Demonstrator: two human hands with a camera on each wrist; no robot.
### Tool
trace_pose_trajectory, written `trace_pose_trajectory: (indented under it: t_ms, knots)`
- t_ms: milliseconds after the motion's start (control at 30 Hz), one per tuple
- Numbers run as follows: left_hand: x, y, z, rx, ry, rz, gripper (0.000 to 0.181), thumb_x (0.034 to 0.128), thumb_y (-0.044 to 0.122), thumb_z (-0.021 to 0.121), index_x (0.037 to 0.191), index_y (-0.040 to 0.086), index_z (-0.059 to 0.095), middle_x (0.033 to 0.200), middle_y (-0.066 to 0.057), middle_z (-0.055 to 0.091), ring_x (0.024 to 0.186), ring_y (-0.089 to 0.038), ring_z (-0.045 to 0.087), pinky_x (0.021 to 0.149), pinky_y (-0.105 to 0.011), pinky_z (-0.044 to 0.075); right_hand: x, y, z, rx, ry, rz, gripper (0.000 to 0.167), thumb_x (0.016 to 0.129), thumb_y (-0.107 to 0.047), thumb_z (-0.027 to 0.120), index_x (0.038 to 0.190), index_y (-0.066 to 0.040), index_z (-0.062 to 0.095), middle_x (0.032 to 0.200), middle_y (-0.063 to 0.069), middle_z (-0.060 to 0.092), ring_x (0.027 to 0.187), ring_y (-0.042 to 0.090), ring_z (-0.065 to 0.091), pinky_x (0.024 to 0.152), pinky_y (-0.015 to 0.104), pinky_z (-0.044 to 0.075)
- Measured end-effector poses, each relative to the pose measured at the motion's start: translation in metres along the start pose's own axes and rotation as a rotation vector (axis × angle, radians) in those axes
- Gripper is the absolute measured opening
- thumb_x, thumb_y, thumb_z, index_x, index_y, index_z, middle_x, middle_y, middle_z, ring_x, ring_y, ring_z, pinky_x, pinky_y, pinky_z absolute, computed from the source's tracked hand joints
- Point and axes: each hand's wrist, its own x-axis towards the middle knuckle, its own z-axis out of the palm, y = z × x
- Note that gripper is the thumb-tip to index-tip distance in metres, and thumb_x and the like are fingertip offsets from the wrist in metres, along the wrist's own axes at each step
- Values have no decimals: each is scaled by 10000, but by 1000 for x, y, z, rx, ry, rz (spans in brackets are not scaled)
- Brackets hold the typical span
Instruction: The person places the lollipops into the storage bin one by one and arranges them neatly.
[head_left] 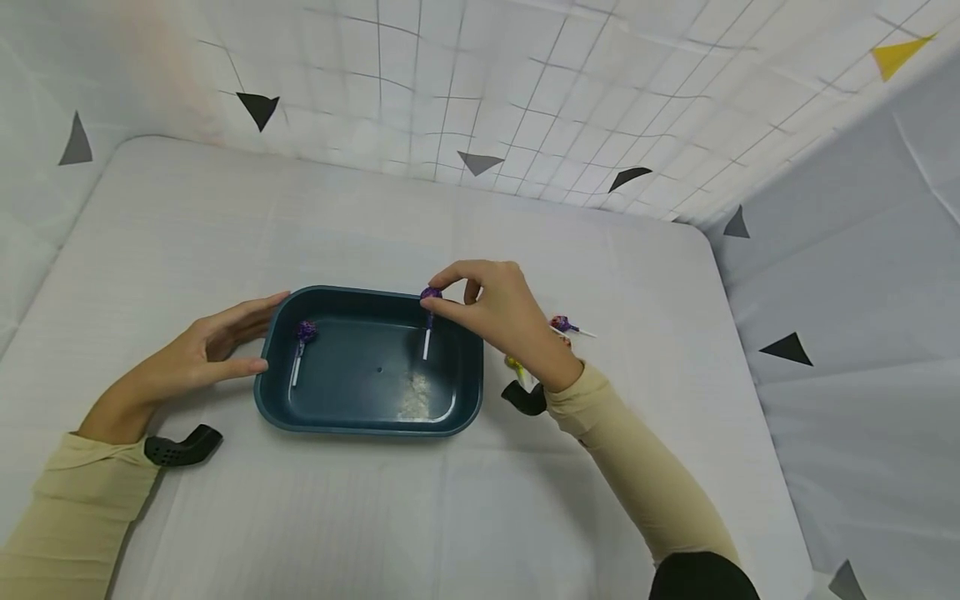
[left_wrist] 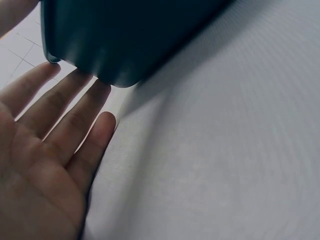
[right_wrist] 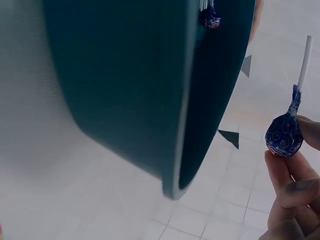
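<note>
A dark teal plastic bin [head_left: 375, 432] stands on the white surface. One purple-wrapped lollipop [head_left: 306, 332] lies inside at its left end. Thumb and fingers of my right hand [head_left: 501, 315] pinch the round head of another purple lollipop [head_left: 431, 293], over the right part of the bin; its white stick points down into it. The right wrist view shows this lollipop [right_wrist: 284, 135] between the fingertips, apart from the bin wall. My left hand [head_left: 197, 354] is at the bin's left end, its fairly straight fingers touching the outer wall and the thumb by the rim.
More lollipops lie right of the bin, partly hidden by my right wrist: a purple one [head_left: 561, 323] and a yellow one [head_left: 513, 364] among them. Black wrist devices [head_left: 183, 447] sit by both wrists. White sheeting with a grid and dark triangles [head_left: 480, 162] rises behind.
</note>
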Motion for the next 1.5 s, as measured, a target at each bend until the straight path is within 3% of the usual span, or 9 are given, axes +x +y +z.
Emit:
trace_pose_trajectory:
  t_ms: [700, 1100, 1500]
  knots:
    - [0, 0, -2, -7, -3, 8, 847, 871, -237, 612, 1608, -66, 231, 1707, -25, 299, 1502, -2, 379, 1176, -91, 330, 22, -21, 17, 21, -29, -64, 182, 910, -331, 812, 1040, -204, 816, 1010, -71, 797, 579, 97, 508, 524, 240, 396]
    - [0, 2, -1, 1, 9, -47, 829, 898, -202, 614, 1619, -26, 245, 1701, -6, 313, 1487, 13, 393, 1170, -84, 328, 34, -32, 36, 39, -60, -92, 185, 926, -346, 792, 1047, -206, 812, 1028, -60, 798, 589, 70, 543, 556, 217, 455]
    - [1, 0, -1, 13, 12, -52, 830, 902, -190, 622, 1622, -11, 250, 1696, 7, 322, 1481, 13, 400, 1169, -85, 332, 42, -41, 57, 4, -100, -45, 187, 917, -396, 792, 1022, -242, 807, 1020, -99, 795, 609, 57, 554, 554, 191, 444]
